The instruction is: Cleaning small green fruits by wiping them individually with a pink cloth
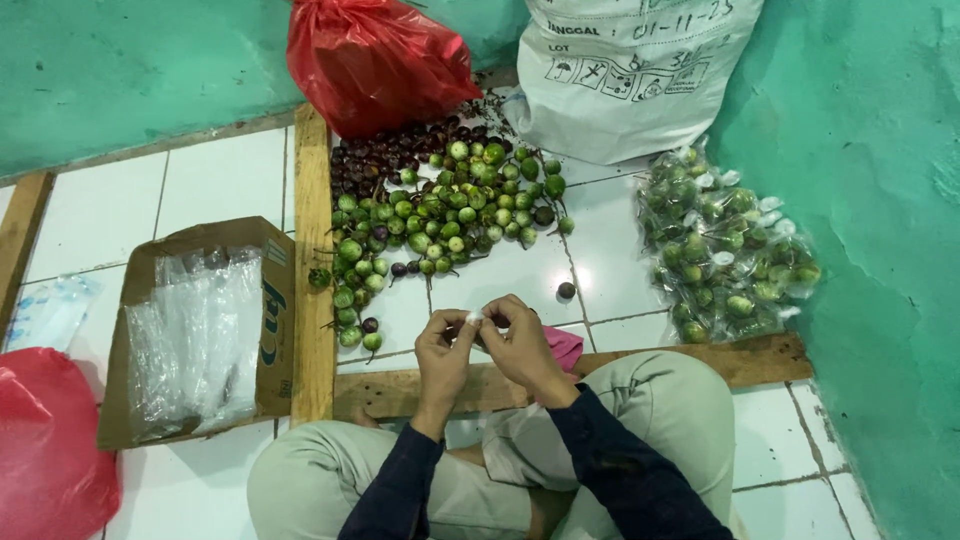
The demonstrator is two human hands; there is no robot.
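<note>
On a white tiled floor (610, 250) beside a teal wall lies a heap of small round green fruits (440, 215). The left hand (443, 352) and right hand (520, 345) pinch a tiny whitish plastic piece (474, 317) between their fingertips above the lap; its long axis cannot be told.
</note>
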